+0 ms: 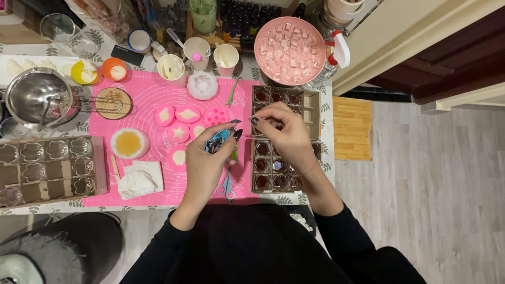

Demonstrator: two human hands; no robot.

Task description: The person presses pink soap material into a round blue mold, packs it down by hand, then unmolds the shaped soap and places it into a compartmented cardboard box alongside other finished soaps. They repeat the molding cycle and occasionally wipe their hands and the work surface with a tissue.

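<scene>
Head view: your left hand [208,160] pinches a small blue packet [218,140] upright above the pink silicone mat [152,100], while your right hand [281,134], fingertips pressed together on something too small to tell, hovers over the brown compartment tray of dark glossy moulds [273,168] on the counter [326,126], close for easy reach.

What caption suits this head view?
Left hand holds a small blue packet; right hand pinches above compartmented trays.

We see: grey wood-plank floor [436,173] | cream wall edge with dark brown door [447,58] | leaf-print tablecloth [326,113] | small wooden mat [352,129] | warm indoor light
</scene>
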